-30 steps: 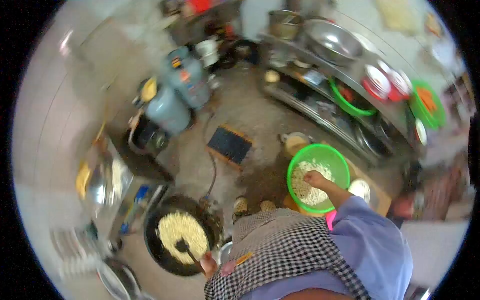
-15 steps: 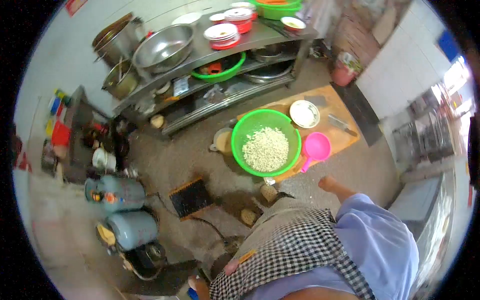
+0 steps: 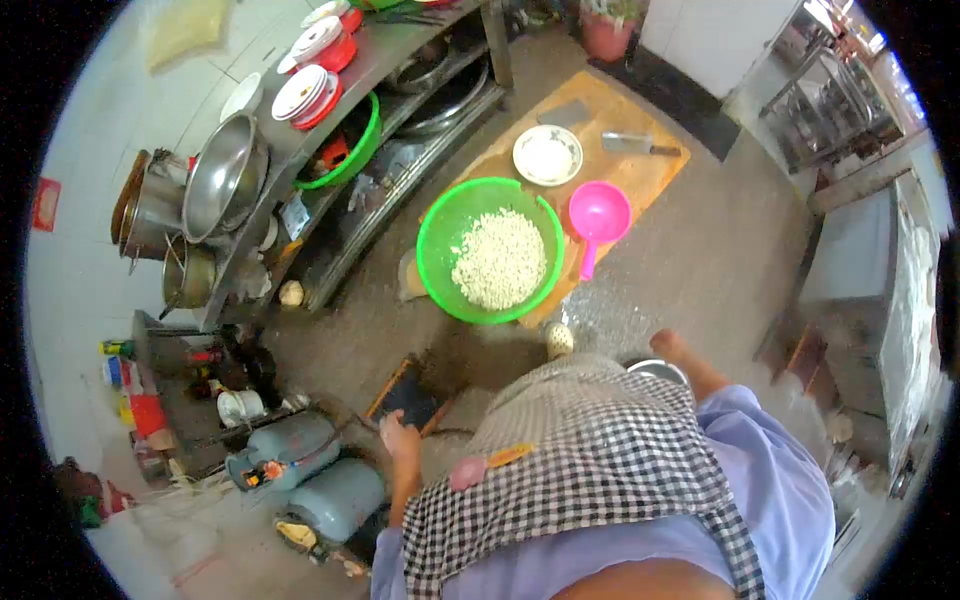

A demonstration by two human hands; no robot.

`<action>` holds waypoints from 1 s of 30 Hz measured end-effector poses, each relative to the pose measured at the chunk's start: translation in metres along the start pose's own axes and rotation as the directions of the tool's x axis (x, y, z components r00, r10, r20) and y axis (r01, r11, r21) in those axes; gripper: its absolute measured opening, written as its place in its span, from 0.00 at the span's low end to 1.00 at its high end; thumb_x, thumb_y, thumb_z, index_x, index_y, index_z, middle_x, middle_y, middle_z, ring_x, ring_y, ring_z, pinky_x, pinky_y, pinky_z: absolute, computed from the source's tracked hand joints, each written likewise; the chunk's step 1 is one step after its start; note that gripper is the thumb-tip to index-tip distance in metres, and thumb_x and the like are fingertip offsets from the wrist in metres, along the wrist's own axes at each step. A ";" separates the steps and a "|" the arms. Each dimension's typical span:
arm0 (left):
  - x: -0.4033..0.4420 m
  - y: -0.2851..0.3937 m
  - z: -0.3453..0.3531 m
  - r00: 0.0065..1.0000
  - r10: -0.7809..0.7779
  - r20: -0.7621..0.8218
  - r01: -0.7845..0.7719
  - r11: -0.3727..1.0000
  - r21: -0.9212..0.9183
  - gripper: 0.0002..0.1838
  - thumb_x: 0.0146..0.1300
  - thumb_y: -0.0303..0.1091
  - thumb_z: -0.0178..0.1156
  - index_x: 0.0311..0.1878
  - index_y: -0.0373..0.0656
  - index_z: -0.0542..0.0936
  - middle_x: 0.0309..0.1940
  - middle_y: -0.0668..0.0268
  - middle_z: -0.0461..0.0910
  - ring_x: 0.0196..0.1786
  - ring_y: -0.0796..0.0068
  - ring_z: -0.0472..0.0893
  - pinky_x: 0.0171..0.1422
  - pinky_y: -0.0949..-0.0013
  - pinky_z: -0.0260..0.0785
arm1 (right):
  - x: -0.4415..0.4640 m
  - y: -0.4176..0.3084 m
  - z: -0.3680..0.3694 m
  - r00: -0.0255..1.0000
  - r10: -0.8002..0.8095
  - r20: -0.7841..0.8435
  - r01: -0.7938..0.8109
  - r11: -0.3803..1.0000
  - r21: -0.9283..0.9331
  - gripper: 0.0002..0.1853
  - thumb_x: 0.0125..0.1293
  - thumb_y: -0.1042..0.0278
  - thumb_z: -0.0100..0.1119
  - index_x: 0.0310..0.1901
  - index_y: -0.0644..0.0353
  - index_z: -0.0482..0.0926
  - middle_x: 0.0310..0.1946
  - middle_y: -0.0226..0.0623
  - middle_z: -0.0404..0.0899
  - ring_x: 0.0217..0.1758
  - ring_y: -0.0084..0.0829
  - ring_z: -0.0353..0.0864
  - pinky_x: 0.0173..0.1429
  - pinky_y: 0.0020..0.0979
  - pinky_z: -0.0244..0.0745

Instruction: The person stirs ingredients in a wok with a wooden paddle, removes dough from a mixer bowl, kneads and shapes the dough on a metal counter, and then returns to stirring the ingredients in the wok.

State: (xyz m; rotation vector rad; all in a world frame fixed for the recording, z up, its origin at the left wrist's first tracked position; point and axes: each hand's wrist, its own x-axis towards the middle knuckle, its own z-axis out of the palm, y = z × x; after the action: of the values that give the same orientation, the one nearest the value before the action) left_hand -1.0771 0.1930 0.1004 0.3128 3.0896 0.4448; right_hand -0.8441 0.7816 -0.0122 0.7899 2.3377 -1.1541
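Note:
My left hand hangs low at my left side with fingers loosely apart and nothing seen in it, above a dark panel on the floor. My right hand is out to the right of my apron; its fingers are too small and blurred to make out. Just beside it, a round metal rim shows partly behind the apron. Ahead of both hands stands a green plastic basin holding small pale diced pieces. A pink dipper lies to its right, by a wooden board.
On the board are a patterned bowl and a cleaver. A metal shelf with stacked dishes and a large steel basin runs along the left. Gas cylinders stand at lower left; a white-topped cabinet is at right.
My view has turned right, so the basin and board sit further left and higher. My left hand has risen from the bottom edge. A metal rim now shows by my right hand.

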 end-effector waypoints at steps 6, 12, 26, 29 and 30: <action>0.051 0.038 -0.034 0.849 -0.369 0.377 0.333 0.929 0.160 0.07 0.53 0.33 0.57 0.30 0.39 0.80 0.32 0.54 0.79 0.40 0.54 0.78 0.46 0.55 0.69 | -0.024 0.000 -0.005 0.944 0.303 -0.127 -0.263 0.929 0.261 0.13 0.60 0.64 0.52 0.37 0.64 0.79 0.23 0.36 0.77 0.22 0.30 0.76 0.23 0.32 0.71; 0.127 0.027 -0.024 0.732 -0.257 0.631 0.178 0.966 0.188 0.10 0.59 0.36 0.54 0.34 0.42 0.81 0.33 0.55 0.81 0.40 0.54 0.79 0.46 0.56 0.70 | -0.075 -0.034 0.022 0.798 0.602 -0.022 -0.497 0.679 0.540 0.13 0.63 0.61 0.52 0.38 0.63 0.78 0.23 0.33 0.77 0.25 0.23 0.75 0.24 0.27 0.69; 0.360 0.009 0.031 0.444 0.221 0.868 -0.460 0.888 0.009 0.10 0.60 0.32 0.52 0.36 0.38 0.80 0.27 0.57 0.79 0.29 0.66 0.77 0.37 0.66 0.69 | -0.175 -0.288 0.271 0.744 0.664 -0.080 -0.454 0.589 0.668 0.15 0.59 0.62 0.56 0.43 0.65 0.79 0.36 0.44 0.81 0.39 0.36 0.79 0.45 0.34 0.73; 0.360 0.019 0.044 0.281 0.391 0.876 -0.461 0.856 -0.235 0.14 0.62 0.35 0.51 0.28 0.35 0.79 0.23 0.57 0.78 0.26 0.68 0.76 0.34 0.65 0.67 | -0.194 -0.318 0.315 0.682 0.731 -0.042 -0.458 0.470 0.755 0.16 0.59 0.62 0.57 0.43 0.65 0.79 0.38 0.46 0.81 0.42 0.38 0.79 0.48 0.35 0.72; 0.358 0.032 0.049 0.170 0.407 0.897 -0.539 0.801 -0.262 0.15 0.62 0.36 0.52 0.27 0.34 0.78 0.22 0.58 0.78 0.26 0.69 0.75 0.33 0.65 0.67 | -0.200 -0.322 0.330 0.659 0.751 -0.031 -0.459 0.435 0.775 0.16 0.59 0.62 0.56 0.43 0.65 0.79 0.38 0.46 0.81 0.42 0.38 0.79 0.48 0.35 0.72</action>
State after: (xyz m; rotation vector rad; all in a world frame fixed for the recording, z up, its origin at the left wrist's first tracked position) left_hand -1.4203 0.3075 0.0709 1.1131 1.7519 -0.0117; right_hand -0.8654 0.2926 0.1021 2.1269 1.4234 -1.6265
